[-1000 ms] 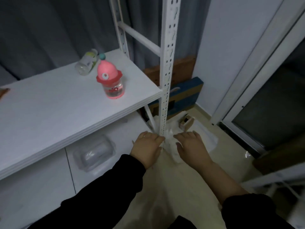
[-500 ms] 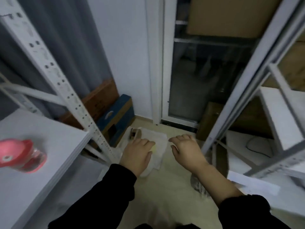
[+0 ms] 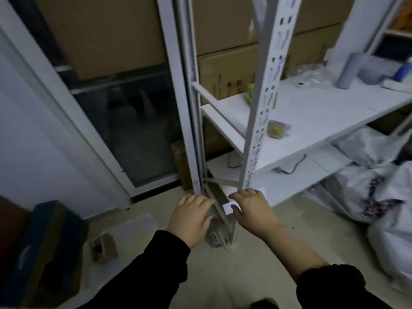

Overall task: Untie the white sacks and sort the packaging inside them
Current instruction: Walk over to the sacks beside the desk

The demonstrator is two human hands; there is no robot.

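While both arms stretch forward in black sleeves (image 3: 156, 266), the left hand (image 3: 191, 216) and the right hand (image 3: 252, 208) hover palm-down near the floor (image 3: 256, 270) at the foot of a white shelf upright (image 3: 265, 103). The fingers of each are nearly straight and slightly apart, clamped on nothing. Between the hands lies a small white card (image 3: 230, 208), just beside the right thumb, though whether the thumb touches it cannot be told. Below it a clear bag (image 3: 219, 234) with pale strands sits on the floor, its top hidden behind the foot of the rack and the edge of the left hand; its contents are too dim to make out. The white sacks (image 3: 379, 188) lie heaped on the floor well to the right of the hands, partly under the shelf board (image 3: 312, 112), and the nearest one is cut off by the right edge of the view. Dark markings show on one, but no tied neck can be picked out. On the shelf board a yellowish packet (image 3: 276, 129) is blurred. Cardboard boxes (image 3: 223, 70) stand behind the rack, some seen dimly through a glass door (image 3: 133, 134). At far left a blue box (image 3: 44, 237) is cut off by the frame.
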